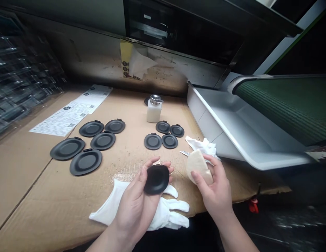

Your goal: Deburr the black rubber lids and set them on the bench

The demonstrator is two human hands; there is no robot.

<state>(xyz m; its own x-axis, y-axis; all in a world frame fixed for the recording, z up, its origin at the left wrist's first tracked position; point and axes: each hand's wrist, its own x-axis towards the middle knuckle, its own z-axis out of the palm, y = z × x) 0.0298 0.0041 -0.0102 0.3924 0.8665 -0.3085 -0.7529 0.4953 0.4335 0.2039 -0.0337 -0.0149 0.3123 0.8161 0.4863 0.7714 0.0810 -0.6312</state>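
Note:
A small black rounded plastic cover point(157, 179) rests in my left hand point(138, 201), with the fingers curled around its edge. In my right hand point(217, 185) is a folded cream cloth pad point(197, 164), pinched between thumb and fingers to the right of the cover. Beneath my left hand lies a white glove point(175, 211). Another white glove point(202, 145) is bunched up behind my right hand, next to a thin metal tool point(185, 153), partly hidden by the pad.
Larger black covers point(86, 162) sit on the cardboard point(42, 196) at left, smaller ones point(152, 141) mid-right. A pump bottle point(153, 112) stands behind them. Printed sheets point(65, 117) lie back left. A grey tray point(220, 140) and green conveyor belt point(286, 105) border the right.

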